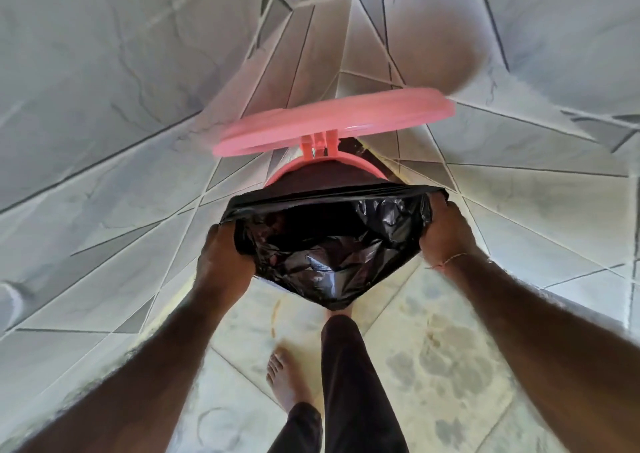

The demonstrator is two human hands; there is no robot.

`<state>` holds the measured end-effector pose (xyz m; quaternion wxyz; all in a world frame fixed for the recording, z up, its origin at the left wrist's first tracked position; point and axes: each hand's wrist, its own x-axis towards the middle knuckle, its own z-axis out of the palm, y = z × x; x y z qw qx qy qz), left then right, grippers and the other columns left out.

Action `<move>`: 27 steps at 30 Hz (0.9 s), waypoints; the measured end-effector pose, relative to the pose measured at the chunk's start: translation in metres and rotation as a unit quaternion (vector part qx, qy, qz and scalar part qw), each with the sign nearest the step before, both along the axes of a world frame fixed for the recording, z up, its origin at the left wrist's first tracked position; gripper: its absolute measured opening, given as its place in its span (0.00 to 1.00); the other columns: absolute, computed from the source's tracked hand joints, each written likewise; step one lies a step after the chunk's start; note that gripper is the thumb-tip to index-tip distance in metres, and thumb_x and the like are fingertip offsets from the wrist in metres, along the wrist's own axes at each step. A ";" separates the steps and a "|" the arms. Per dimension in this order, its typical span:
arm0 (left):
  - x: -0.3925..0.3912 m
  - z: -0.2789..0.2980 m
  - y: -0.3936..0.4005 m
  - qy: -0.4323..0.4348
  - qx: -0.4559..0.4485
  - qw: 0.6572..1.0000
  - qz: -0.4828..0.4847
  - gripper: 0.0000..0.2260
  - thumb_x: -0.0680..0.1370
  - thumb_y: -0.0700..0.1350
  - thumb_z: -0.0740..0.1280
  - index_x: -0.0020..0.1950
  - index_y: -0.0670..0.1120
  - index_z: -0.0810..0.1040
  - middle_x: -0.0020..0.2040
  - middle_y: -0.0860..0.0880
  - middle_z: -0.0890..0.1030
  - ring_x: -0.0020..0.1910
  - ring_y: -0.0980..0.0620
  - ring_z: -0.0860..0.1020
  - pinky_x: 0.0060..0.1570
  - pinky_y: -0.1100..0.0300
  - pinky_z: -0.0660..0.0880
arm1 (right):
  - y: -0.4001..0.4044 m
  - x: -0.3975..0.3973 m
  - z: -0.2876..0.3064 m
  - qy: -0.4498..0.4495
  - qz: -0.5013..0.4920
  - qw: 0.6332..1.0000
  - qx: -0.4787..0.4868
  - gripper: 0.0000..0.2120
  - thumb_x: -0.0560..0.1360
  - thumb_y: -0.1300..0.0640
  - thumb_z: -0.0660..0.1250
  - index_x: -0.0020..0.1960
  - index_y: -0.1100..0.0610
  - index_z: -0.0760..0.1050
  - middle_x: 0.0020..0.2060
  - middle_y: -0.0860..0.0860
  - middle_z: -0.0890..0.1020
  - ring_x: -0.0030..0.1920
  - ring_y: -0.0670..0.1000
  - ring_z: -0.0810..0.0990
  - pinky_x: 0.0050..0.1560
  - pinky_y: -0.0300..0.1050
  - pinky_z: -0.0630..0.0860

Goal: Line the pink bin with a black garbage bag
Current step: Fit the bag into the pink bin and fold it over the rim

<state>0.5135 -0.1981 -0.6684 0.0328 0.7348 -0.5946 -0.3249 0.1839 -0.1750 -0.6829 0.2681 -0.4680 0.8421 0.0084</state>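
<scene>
The pink bin [298,168] stands in a tiled corner with its round lid [332,120] swung up on the hinge. A black garbage bag [329,255] is stretched wide at its mouth over the near part of the bin, hiding most of the rim. My left hand [221,255] grips the bag's left edge. My right hand [445,234] grips the right edge. The far rim of the bin shows bare and pink behind the bag's mouth. The bag's crumpled lower part hangs down toward my legs.
Grey tiled walls [104,106] close in on the left, right and behind the bin. My bare foot [285,380] and dark trouser leg [353,383] stand on the pale floor tiles [450,366] just below the bag.
</scene>
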 end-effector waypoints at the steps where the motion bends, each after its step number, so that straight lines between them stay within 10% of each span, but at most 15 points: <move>1: -0.001 0.003 -0.004 -0.013 0.007 1.000 -0.001 0.21 0.69 0.43 0.60 0.61 0.55 0.71 0.50 0.49 0.79 0.49 0.41 0.77 0.49 0.52 0.76 | -0.002 0.000 0.001 0.007 0.002 1.000 -0.007 0.27 0.69 0.64 0.62 0.68 0.55 0.63 0.54 0.65 0.76 0.54 0.69 0.77 0.54 0.59 0.75; 8: -0.024 0.026 -0.036 -0.148 0.064 0.987 0.010 0.16 0.72 0.45 0.61 0.60 0.47 0.75 0.51 0.40 0.71 0.52 0.34 0.76 0.48 0.47 0.74 | -0.041 0.007 0.010 0.018 -0.101 0.994 0.048 0.20 0.70 0.47 0.63 0.60 0.54 0.72 0.54 0.60 0.82 0.55 0.64 0.80 0.53 0.52 0.76; 16: -0.012 0.005 -0.018 -0.214 0.144 0.964 -0.061 0.22 0.74 0.44 0.62 0.69 0.49 0.64 0.57 0.40 0.81 0.56 0.37 0.79 0.51 0.51 0.75 | -0.052 0.007 -0.010 -0.329 -0.369 0.869 -0.005 0.06 0.70 0.63 0.69 0.38 0.58 0.73 0.34 0.54 0.76 0.27 0.48 0.74 0.27 0.39 0.71; 20: 0.011 -0.040 0.018 -0.062 0.219 0.973 0.030 0.30 0.67 0.48 0.68 0.67 0.61 0.63 0.47 0.44 0.83 0.46 0.38 0.83 0.40 0.53 0.79 | -0.031 0.011 -0.034 -0.265 -0.345 0.896 -0.083 0.22 0.58 0.53 0.74 0.49 0.62 0.78 0.36 0.56 0.82 0.31 0.52 0.78 0.34 0.43 0.76; 23: 0.018 -0.064 0.032 0.059 0.248 0.950 0.178 0.18 0.65 0.45 0.67 0.54 0.55 0.76 0.34 0.49 0.83 0.30 0.45 0.81 0.24 0.56 0.76 | -0.014 0.008 -0.059 -0.219 -0.356 0.906 -0.074 0.25 0.58 0.44 0.74 0.49 0.58 0.80 0.42 0.57 0.85 0.40 0.56 0.84 0.43 0.52 0.83; 27: 0.002 -0.045 0.012 0.197 0.294 0.817 0.455 0.08 0.73 0.35 0.61 0.35 0.42 0.74 0.18 0.50 0.72 0.15 0.55 0.64 0.19 0.71 0.58 | -0.014 0.014 -0.046 -0.210 -0.364 0.904 -0.072 0.21 0.70 0.47 0.70 0.52 0.64 0.79 0.47 0.59 0.83 0.45 0.56 0.80 0.27 0.22 0.70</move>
